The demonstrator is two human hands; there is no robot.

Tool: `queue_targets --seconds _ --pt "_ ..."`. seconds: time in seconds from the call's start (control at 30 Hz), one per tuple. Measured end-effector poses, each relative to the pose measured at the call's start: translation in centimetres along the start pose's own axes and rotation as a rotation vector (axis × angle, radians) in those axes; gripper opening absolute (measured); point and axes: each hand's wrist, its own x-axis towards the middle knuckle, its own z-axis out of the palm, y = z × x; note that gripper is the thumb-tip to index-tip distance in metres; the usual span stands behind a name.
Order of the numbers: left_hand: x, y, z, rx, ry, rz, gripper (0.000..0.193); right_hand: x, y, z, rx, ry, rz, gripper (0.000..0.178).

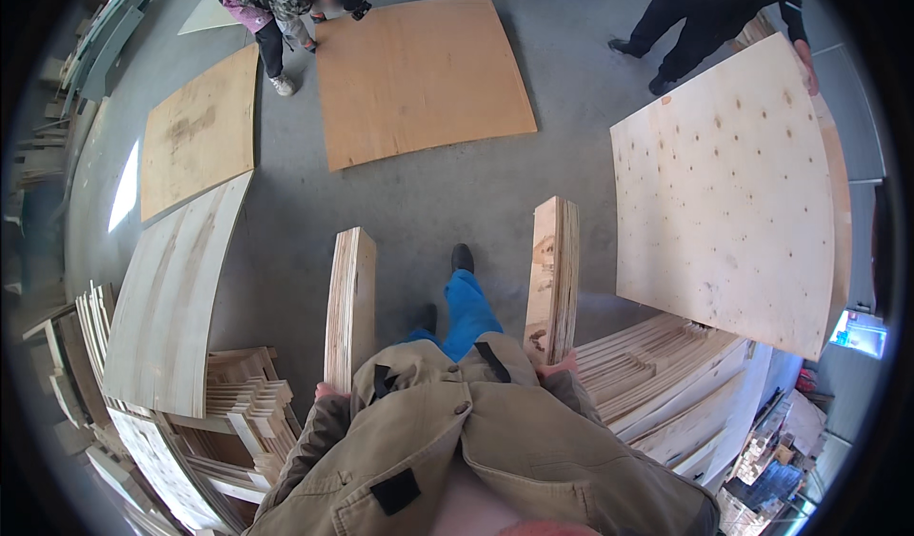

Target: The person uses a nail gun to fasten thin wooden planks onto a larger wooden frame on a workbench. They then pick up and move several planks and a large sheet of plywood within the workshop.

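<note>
On my left side I carry a wooden beam (352, 298), pale and layered like plywood, pointing forward. My left hand (329, 390) is closed at its near end, with most of the fingers hidden behind the wood and my sleeve. A second layered plywood beam (552, 279) extends forward on my right. My right hand (558, 366) grips its near end from the outer side; its fingertips are out of sight. Both beams are held at hip height, apart from each other, one on either side of my legs.
Ahead, a brown plywood sheet (428, 79) lies on the grey floor, a person (286, 3) bending at its corner. A person in black (714, 12) holds a knotty plywood sheet (724, 184) at right. Stacked boards (657, 374) and wooden frames (248, 422) stand beside me.
</note>
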Motion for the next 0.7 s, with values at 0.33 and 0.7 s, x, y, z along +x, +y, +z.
queue_targets --seconds 0.33,0.7 --pt "2.1 12.6 -7.3 0.172 0.025 -0.042 0.079 11.3 -12.5 -3.5 0.098 -0.06 0.046 0.124" --pt "3.7 24.3 -12.2 0.061 -0.045 0.003 0.087 15.1 -20.1 -8.9 0.032 0.066 -0.058 0.118"
